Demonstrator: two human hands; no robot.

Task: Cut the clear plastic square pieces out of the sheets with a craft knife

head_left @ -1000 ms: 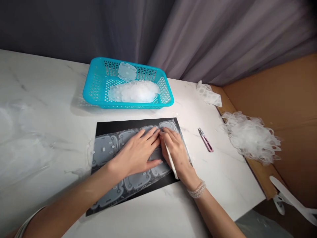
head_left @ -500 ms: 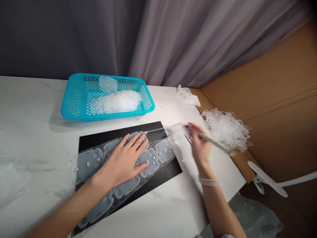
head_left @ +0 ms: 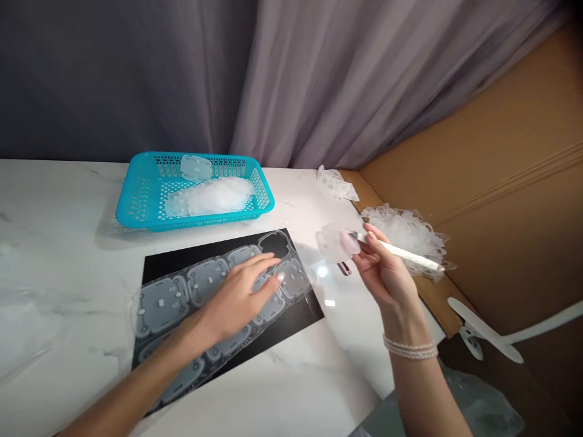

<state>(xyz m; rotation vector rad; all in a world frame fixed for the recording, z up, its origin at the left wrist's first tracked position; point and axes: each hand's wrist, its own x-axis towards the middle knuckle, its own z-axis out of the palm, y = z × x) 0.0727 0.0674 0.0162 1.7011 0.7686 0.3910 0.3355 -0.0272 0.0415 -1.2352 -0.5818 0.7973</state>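
A translucent sheet of moulded plastic pieces (head_left: 182, 297) lies across a black mat (head_left: 182, 261) on the marble table. My left hand (head_left: 241, 297) rests flat on the sheet, fingers spread. My right hand (head_left: 382, 273) is raised to the right of the mat, palm up. It pinches a clear plastic piece (head_left: 334, 241) at the fingertips and also grips a white pen-like tool (head_left: 410, 255), which points right. A pearl bracelet circles that wrist.
A turquoise basket (head_left: 136, 206) with clear plastic pieces stands behind the mat. A heap of plastic offcuts (head_left: 410, 233) lies at the table's right edge beside a cardboard wall (head_left: 501, 182). Small pink snips (head_left: 345, 268) are partly hidden under my right hand. A white clamp (head_left: 483, 340) sits lower right.
My right hand has lifted off the sheet with a clear piece and moved right and up. My left hand stays pressed on the sheet. The view has swung to the right.
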